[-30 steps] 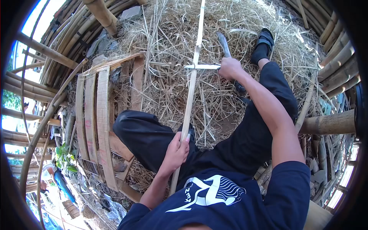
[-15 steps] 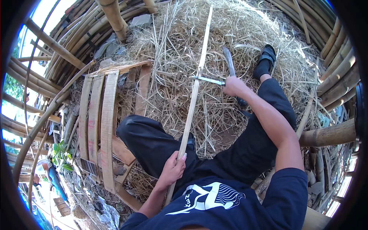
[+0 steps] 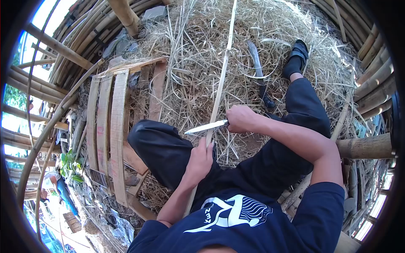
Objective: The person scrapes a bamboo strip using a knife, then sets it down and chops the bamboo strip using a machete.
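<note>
A long pale bamboo strip (image 3: pixel 222 78) runs from under my left arm out over the shavings, away from me. My left hand (image 3: pixel 201 161) is closed around it near my lap. In my right hand (image 3: pixel 240 118) is a knife (image 3: pixel 206 127), gripped by its dark handle. The blade lies across the strip just beyond my left fingers, its tip pointing left. A machete (image 3: pixel 256 61) with a dark handle rests on the shavings beyond my right hand, close to my right foot.
Bamboo shavings (image 3: pixel 198 92) cover the ground. A slatted wooden pallet (image 3: pixel 118 135) stands to the left. Bamboo poles (image 3: pixel 55 46) enclose the sides, and one thick pole (image 3: pixel 366 146) juts in at the right. Another person (image 3: pixel 63 194) is at the far left.
My right hand has drawn the knife back along the strip, toward my left hand. The machete's handle, mostly covered before, now shows. My left hand has shifted slightly forward.
</note>
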The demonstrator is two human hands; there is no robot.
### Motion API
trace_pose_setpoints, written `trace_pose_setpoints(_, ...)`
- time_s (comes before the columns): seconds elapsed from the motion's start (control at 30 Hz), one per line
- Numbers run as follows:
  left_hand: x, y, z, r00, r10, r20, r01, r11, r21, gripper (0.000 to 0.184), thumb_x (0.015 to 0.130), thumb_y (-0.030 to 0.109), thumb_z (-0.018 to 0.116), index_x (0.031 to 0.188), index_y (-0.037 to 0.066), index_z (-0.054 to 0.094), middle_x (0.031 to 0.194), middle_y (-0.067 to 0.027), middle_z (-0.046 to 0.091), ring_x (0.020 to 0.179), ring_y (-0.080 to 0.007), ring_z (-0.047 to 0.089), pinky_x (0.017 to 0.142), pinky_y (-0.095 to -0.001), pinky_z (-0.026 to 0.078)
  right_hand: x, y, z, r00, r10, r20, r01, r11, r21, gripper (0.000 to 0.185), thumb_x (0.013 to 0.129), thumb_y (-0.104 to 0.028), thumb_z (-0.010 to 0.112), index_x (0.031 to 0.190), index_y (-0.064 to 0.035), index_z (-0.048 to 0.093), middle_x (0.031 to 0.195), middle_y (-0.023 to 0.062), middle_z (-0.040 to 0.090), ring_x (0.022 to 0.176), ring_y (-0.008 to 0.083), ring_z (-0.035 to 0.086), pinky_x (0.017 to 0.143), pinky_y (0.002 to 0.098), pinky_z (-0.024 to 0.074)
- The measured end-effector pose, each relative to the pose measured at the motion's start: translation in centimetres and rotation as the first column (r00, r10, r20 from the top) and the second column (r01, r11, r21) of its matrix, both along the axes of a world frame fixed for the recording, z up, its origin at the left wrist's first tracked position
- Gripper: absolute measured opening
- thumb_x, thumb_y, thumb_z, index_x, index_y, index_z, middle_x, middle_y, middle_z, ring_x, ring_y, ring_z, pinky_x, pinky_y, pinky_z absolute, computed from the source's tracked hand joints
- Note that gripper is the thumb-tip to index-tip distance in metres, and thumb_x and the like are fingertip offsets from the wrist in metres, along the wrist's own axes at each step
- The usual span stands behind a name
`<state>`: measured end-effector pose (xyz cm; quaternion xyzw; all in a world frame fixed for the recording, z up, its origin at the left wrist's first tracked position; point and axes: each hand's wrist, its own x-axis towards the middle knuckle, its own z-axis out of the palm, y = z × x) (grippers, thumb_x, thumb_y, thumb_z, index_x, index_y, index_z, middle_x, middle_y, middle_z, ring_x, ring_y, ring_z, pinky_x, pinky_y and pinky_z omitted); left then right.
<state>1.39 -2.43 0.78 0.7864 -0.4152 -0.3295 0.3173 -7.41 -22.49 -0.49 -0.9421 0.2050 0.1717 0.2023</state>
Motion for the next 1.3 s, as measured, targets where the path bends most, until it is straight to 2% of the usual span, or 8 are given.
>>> trace_pose_setpoints(0.13, 0.1, -1.8, -0.7, 0.992, -0.028, 0.123, 0.026, 0.999, 0.018, 0.017, 0.096, 0.014, 0.046, 0.099, -0.002, 0.046, 0.073, -0.0308, 0.058, 0.073, -0.0495, 0.056, 0.059, -0.0532, 0.042, 0.0, -0.4, -0.4, 0.997, -0.050, 0.052, 0.050, 0.999, 0.004, 0.022, 0.068, -0.019, 0.059, 0.072, 0.0009, 0.068, 0.070, 0.0190, 0.066, 0.069, 0.0355, 0.067, 0.064, 0.0422, 0.0556)
trace_pose_setpoints(0.57, -1.1, -0.5, -0.3, 0.975, -0.069, 0.210, 0.047, 0.993, 0.110, 0.015, 0.097, 0.015, 0.044, 0.097, 0.000, 0.039, 0.065, -0.0288, 0.057, 0.064, -0.0474, 0.059, 0.053, -0.0541, 0.047, 1.7, -5.4, -2.1, 0.969, -0.245, 0.009, 0.245, 0.968, -0.059, 0.028, 0.072, -0.024, 0.060, 0.079, 0.0014, 0.069, 0.083, 0.0214, 0.067, 0.082, 0.0351, 0.067, 0.075, 0.0419, 0.0543)
trace_pose_setpoints(0.63, -2.0, 0.5, 0.4, 0.978, -0.068, 0.197, 0.051, 0.994, 0.093, 0.015, 0.097, 0.015, 0.044, 0.097, 0.000, 0.039, 0.065, -0.0284, 0.057, 0.064, -0.0476, 0.059, 0.053, -0.0540, 0.047, 2.0, -8.2, -3.7, 0.815, -0.580, -0.013, 0.580, 0.813, 0.058, 0.031, 0.075, -0.023, 0.057, 0.088, 0.0021, 0.069, 0.090, 0.0214, 0.068, 0.087, 0.0335, 0.067, 0.080, 0.0413, 0.0536)
trace_pose_setpoints(0.7, -2.6, 2.8, 1.1, 0.982, -0.079, 0.169, 0.063, 0.993, 0.098, 0.015, 0.097, 0.016, 0.044, 0.098, 0.001, 0.039, 0.066, -0.0291, 0.057, 0.065, -0.0483, 0.058, 0.053, -0.0547, 0.046, -0.1, -12.3, -1.3, 0.871, -0.491, 0.020, 0.485, 0.853, -0.191, 0.036, 0.080, -0.026, 0.055, 0.101, 0.0013, 0.067, 0.101, 0.0215, 0.067, 0.092, 0.0315, 0.067, 0.081, 0.0407, 0.0534)
trace_pose_setpoints(0.73, -2.9, 4.0, 1.5, 0.988, -0.066, 0.138, 0.051, 0.993, 0.108, 0.015, 0.097, 0.016, 0.044, 0.099, 0.001, 0.039, 0.067, -0.0298, 0.057, 0.066, -0.0486, 0.058, 0.053, -0.0552, 0.045, -0.6, -13.9, -1.5, 0.754, -0.657, 0.030, 0.655, 0.747, -0.110, 0.034, 0.079, -0.025, 0.055, 0.098, -0.0003, 0.069, 0.101, 0.0205, 0.067, 0.093, 0.0310, 0.067, 0.080, 0.0404, 0.0535)
trace_pose_setpoints(0.9, -2.9, 6.1, 0.9, 0.997, 0.033, 0.077, -0.043, 0.990, 0.133, 0.013, 0.096, 0.014, 0.047, 0.098, 0.002, 0.043, 0.071, -0.0288, 0.057, 0.071, -0.0476, 0.057, 0.055, -0.0515, 0.042, -0.1, -12.7, -4.5, 0.851, -0.517, 0.089, 0.524, 0.845, -0.109, 0.031, 0.074, -0.022, 0.059, 0.091, 0.0022, 0.069, 0.094, 0.0233, 0.068, 0.088, 0.0330, 0.068, 0.078, 0.0419, 0.0539)
trace_pose_setpoints(1.1, -0.9, 3.2, 0.9, 0.994, 0.009, 0.104, -0.017, 0.997, 0.076, 0.014, 0.096, 0.014, 0.046, 0.097, 0.000, 0.044, 0.069, -0.0282, 0.056, 0.072, -0.0470, 0.058, 0.055, -0.0514, 0.041, 1.3, -4.6, 2.1, 0.916, -0.396, 0.059, 0.392, 0.918, 0.063, 0.030, 0.071, -0.020, 0.059, 0.083, 0.0068, 0.067, 0.082, 0.0245, 0.067, 0.079, 0.0346, 0.067, 0.077, 0.0409, 0.0552)
trace_pose_setpoints(1.3, -0.6, 1.4, 0.4, 0.990, -0.036, 0.137, 0.029, 0.998, 0.051, 0.015, 0.096, 0.014, 0.046, 0.099, 0.000, 0.042, 0.068, -0.0294, 0.056, 0.070, -0.0482, 0.057, 0.055, -0.0531, 0.041, 0.6, -4.1, 0.1, 0.955, -0.297, -0.001, 0.297, 0.954, -0.026, 0.028, 0.071, -0.020, 0.058, 0.081, 0.0048, 0.068, 0.085, 0.0231, 0.067, 0.082, 0.0352, 0.067, 0.077, 0.0414, 0.0549)
